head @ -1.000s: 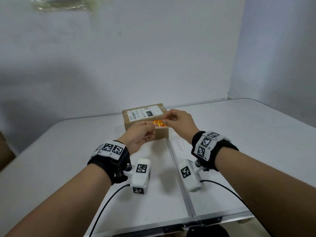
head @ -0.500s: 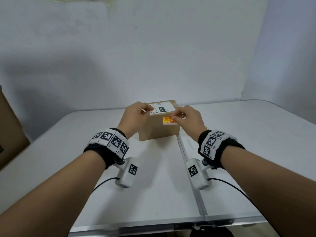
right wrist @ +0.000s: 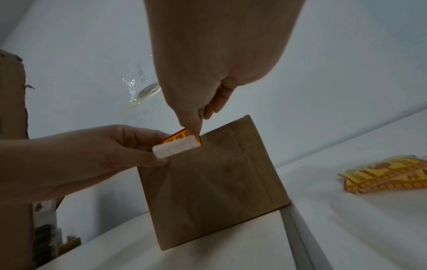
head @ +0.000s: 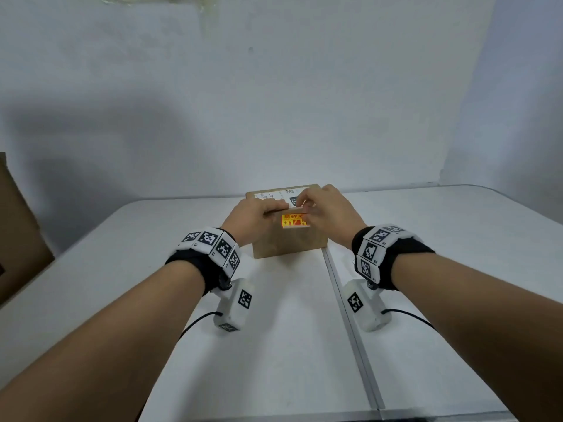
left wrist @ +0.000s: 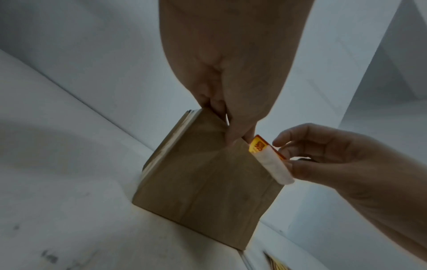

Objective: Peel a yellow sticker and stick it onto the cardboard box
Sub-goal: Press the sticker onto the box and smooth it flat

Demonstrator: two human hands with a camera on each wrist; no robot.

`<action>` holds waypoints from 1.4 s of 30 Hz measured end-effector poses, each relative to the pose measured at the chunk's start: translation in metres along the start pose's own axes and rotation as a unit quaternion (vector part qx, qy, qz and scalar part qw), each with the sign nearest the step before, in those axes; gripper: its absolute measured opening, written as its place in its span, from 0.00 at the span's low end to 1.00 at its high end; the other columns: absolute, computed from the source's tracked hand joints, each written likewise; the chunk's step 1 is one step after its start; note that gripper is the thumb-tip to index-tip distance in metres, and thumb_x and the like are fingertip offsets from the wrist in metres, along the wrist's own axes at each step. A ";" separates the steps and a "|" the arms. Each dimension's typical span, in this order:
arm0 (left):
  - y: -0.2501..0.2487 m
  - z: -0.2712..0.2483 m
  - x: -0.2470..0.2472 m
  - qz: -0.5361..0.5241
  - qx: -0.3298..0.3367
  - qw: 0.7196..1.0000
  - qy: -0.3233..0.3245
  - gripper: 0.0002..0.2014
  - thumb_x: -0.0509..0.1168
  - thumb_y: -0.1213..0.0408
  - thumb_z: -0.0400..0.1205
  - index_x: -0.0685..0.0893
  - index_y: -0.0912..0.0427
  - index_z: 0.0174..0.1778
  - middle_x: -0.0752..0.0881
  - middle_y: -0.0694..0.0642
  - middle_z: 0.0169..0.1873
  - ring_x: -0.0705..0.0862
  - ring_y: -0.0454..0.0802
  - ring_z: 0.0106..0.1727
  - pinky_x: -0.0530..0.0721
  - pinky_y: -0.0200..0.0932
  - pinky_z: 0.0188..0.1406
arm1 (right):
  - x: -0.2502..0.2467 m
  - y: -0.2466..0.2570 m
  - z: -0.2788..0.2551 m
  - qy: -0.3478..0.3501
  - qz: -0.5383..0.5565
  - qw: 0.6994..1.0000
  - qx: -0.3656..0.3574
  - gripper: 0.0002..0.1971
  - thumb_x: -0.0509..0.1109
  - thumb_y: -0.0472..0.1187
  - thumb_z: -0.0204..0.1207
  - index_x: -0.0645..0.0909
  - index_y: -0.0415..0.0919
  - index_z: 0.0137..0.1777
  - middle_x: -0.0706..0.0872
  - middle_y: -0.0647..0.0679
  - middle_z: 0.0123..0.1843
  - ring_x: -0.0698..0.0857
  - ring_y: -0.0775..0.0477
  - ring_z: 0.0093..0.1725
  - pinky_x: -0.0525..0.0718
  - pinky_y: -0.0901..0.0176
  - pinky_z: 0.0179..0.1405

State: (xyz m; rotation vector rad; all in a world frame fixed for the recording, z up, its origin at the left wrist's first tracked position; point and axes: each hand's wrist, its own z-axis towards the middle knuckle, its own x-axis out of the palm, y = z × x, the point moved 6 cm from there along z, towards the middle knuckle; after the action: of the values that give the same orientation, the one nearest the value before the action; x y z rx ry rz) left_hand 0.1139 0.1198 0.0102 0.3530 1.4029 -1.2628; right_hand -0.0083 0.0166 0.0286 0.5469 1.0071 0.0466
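The left hand (head: 257, 215) grips the top front edge of the cardboard box (head: 289, 243), fingers curled over the top and thumb (left wrist: 235, 136) on the front face, probably to keep the light box from sliding back on the surface (head: 274, 345) under pressure. The right hand (head: 330, 212) pinches the right end of the yellow sticker (head: 294, 222) and holds it against that front face, just below the top edge and just beside the left thumb.

The sticker is only partly down. In the left wrist view its upper strip lies on the cardboard while the lower part curls away, white underside (left wrist: 273, 165) outward. Starting from one edge looks deliberate, since it lets the rest roll down without creases or trapped air. From the right wrist view I cannot tell whether the left fingertips also touch the curled flap.

Peeling looks finished. What remains, as I judge it, is smoothing the loose part flat from top to bottom.

A white shipping label (head: 274, 196) covers the box top. A pile of yellow sticker sheets (right wrist: 388, 175) lies on the surface to the right, well apart from the box. A larger brown carton (head: 18, 239) stands at the far left.
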 end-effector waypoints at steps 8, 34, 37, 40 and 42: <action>0.008 0.009 0.000 -0.036 -0.017 0.999 -0.017 0.18 0.60 0.62 0.81 0.84 0.41 0.64 0.80 0.51 0.69 0.79 0.50 0.69 0.73 0.33 0.64 | 0.009 -0.009 0.010 0.016 -0.028 0.999 -0.020 0.08 0.67 0.34 0.74 0.88 0.40 0.48 0.90 0.45 0.46 0.77 0.45 0.59 0.73 0.61 0.51; 0.012 0.014 0.002 -0.087 -0.005 0.996 -0.025 0.19 0.62 0.68 0.79 0.86 0.49 0.63 0.87 0.48 0.63 0.81 0.44 0.68 0.74 0.37 0.71 | 0.033 -0.018 0.021 -0.040 -0.074 0.995 -0.055 0.05 0.68 0.40 0.75 0.84 0.47 0.48 0.84 0.53 0.43 0.76 0.45 0.62 0.77 0.58 0.48; 0.010 0.013 0.001 -0.104 -0.018 0.994 -0.034 0.19 0.63 0.68 0.77 0.87 0.50 0.62 0.88 0.48 0.61 0.82 0.43 0.65 0.73 0.31 0.64 | 0.032 -0.018 0.020 -0.045 -0.063 0.996 -0.045 0.05 0.68 0.39 0.74 0.82 0.46 0.49 0.77 0.59 0.38 0.75 0.48 0.62 0.80 0.55 0.47; 0.012 0.013 0.003 -0.111 -0.030 0.993 -0.037 0.18 0.66 0.64 0.75 0.87 0.47 0.61 0.88 0.47 0.61 0.82 0.41 0.64 0.73 0.31 0.63 | 0.031 -0.017 0.018 -0.053 -0.050 0.997 -0.039 0.07 0.68 0.38 0.73 0.79 0.45 0.50 0.87 0.56 0.39 0.74 0.48 0.63 0.83 0.51 0.44; 0.014 0.014 0.004 -0.099 -0.027 0.994 -0.044 0.17 0.69 0.58 0.75 0.87 0.44 0.60 0.87 0.45 0.62 0.81 0.41 0.66 0.76 0.36 0.68 | 0.031 -0.017 0.018 -0.054 -0.049 0.997 -0.037 0.08 0.68 0.38 0.73 0.78 0.45 0.51 0.89 0.54 0.40 0.74 0.49 0.63 0.82 0.53 0.43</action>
State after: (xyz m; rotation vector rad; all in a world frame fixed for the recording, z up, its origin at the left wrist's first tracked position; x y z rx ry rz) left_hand 0.1311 0.1121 0.0029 0.1215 1.4202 -1.3796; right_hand 0.0195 0.0032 0.0032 0.4279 0.9224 -0.0318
